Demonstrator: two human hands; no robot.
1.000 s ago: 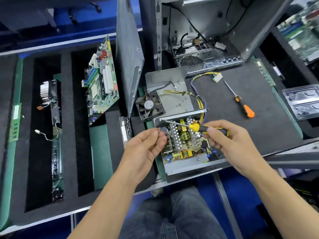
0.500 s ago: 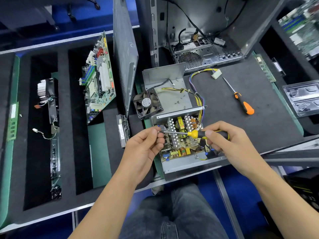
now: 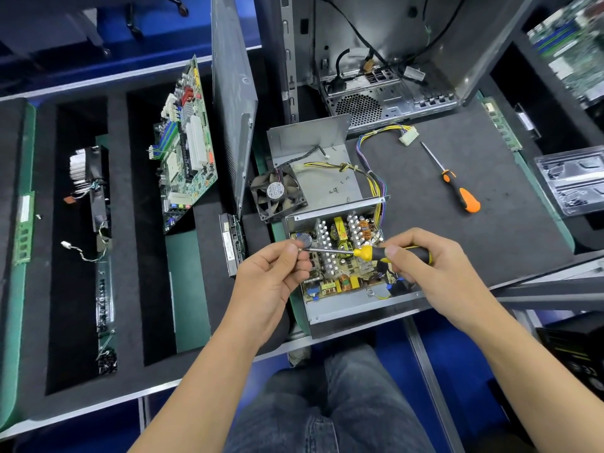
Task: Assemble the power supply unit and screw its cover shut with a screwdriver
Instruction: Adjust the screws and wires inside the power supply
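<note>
at the far left edge of the tabletop a green memory stick lies along the foam, and next to it a heatsink with fan sits in a dark slot. further right a motherboard stands tilted on its edge, and beside it a grey side panel stands upright. a hard drive sits on edge at the panel's foot.

near the front edge, about the middle, the left hand is raised with its fingers curled and pinched at the tip of a yellow screwdriver; whether a screw sits between them is too small to tell. under it lies the open power supply unit, its circuit board bare and its front overhanging the front edge. just behind it the cover lies open with a fan leaning on its left side and small screws scattered on it. a wire bundle runs from the unit back to a white connector.

the right hand grips the yellow screwdriver's handle, shaft pointing left across the unit. behind, a computer case stands open. an orange screwdriver lies toward the right edge, well apart from the hands.
</note>
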